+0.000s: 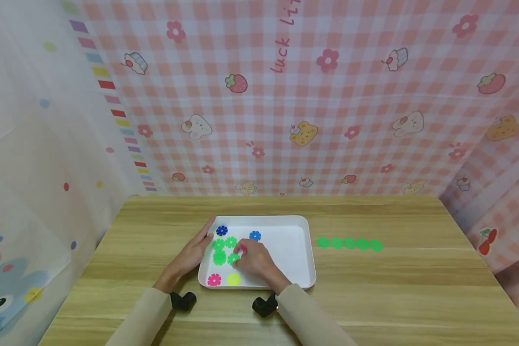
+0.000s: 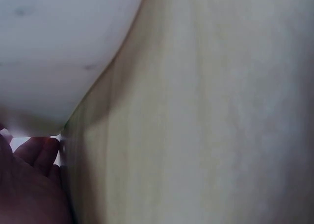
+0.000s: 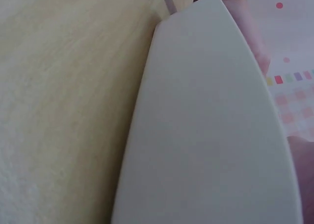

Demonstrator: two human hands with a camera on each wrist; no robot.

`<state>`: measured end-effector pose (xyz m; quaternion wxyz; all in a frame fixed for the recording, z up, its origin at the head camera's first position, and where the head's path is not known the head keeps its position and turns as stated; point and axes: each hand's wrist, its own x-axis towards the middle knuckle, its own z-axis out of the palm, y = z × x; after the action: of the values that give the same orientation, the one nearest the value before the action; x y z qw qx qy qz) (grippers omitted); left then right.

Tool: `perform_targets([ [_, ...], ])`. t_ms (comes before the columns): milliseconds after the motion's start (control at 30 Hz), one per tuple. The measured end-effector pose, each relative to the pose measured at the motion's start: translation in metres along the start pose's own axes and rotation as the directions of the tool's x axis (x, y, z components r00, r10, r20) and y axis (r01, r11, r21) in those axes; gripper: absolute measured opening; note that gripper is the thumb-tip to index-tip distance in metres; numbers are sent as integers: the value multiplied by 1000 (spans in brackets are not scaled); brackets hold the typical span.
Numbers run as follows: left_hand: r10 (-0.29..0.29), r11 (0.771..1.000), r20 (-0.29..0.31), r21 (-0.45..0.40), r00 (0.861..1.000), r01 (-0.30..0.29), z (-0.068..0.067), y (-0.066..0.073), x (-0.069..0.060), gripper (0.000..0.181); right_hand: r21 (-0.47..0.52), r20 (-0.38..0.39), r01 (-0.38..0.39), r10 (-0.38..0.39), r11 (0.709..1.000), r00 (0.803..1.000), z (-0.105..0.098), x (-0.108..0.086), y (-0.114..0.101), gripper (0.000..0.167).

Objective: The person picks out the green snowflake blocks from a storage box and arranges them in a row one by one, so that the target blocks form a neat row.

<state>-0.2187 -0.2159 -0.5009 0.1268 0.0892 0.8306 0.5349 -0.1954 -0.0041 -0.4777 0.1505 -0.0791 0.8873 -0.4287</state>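
A white rectangular tray (image 1: 268, 220) on the wooden table holds several notched plastic snowflake discs. My left hand (image 1: 193, 252) grips its left wall, thumb over the rim and fingers along the outside; the left wrist view shows these fingers (image 2: 45, 153) by the tray wall. Inside the tray, the curled fingers of my right hand (image 1: 256, 258) pinch at a green snowflake disc (image 1: 232, 260). A pink piece (image 1: 243, 248) shows partly by those fingers. Other green discs (image 1: 219, 258) lie to the left. In the right wrist view the tray wall (image 3: 206, 116) hides most of the hand.
Dark blue (image 1: 222, 231), blue (image 1: 255, 235), pink (image 1: 214, 279) and yellow (image 1: 233, 279) discs also lie in the tray. Right of it, a row of several green discs (image 1: 349, 243) lies on the wooden table (image 1: 393, 293). A checked cloth (image 1: 259, 105) hangs behind the table.
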Motion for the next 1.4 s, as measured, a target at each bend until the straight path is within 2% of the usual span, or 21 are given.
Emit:
perform_targets([
  [167,-6,1000,-5,-2,1000,6,0,1,0,53,-8,11,-7,7,1000,1000,1,-1,-1,21],
  [400,-12,1000,-3,-8,1000,12,0,2,-1,53,-30,8,37,-37,999,999,0,-3,-2,24],
  [767,-24,1000,2,3,1000,24,0,1,0,53,24,-39,106,-105,994,994,2,-2,2,20],
  [1167,-12,1000,-5,4,1000,12,1,1,0,53,67,-48,98,-95,993,994,-4,-2,2,14],
  [1400,-10,1000,-7,-8,1000,10,1,2,0,53,98,-68,84,-78,992,995,-21,-5,0,12],
])
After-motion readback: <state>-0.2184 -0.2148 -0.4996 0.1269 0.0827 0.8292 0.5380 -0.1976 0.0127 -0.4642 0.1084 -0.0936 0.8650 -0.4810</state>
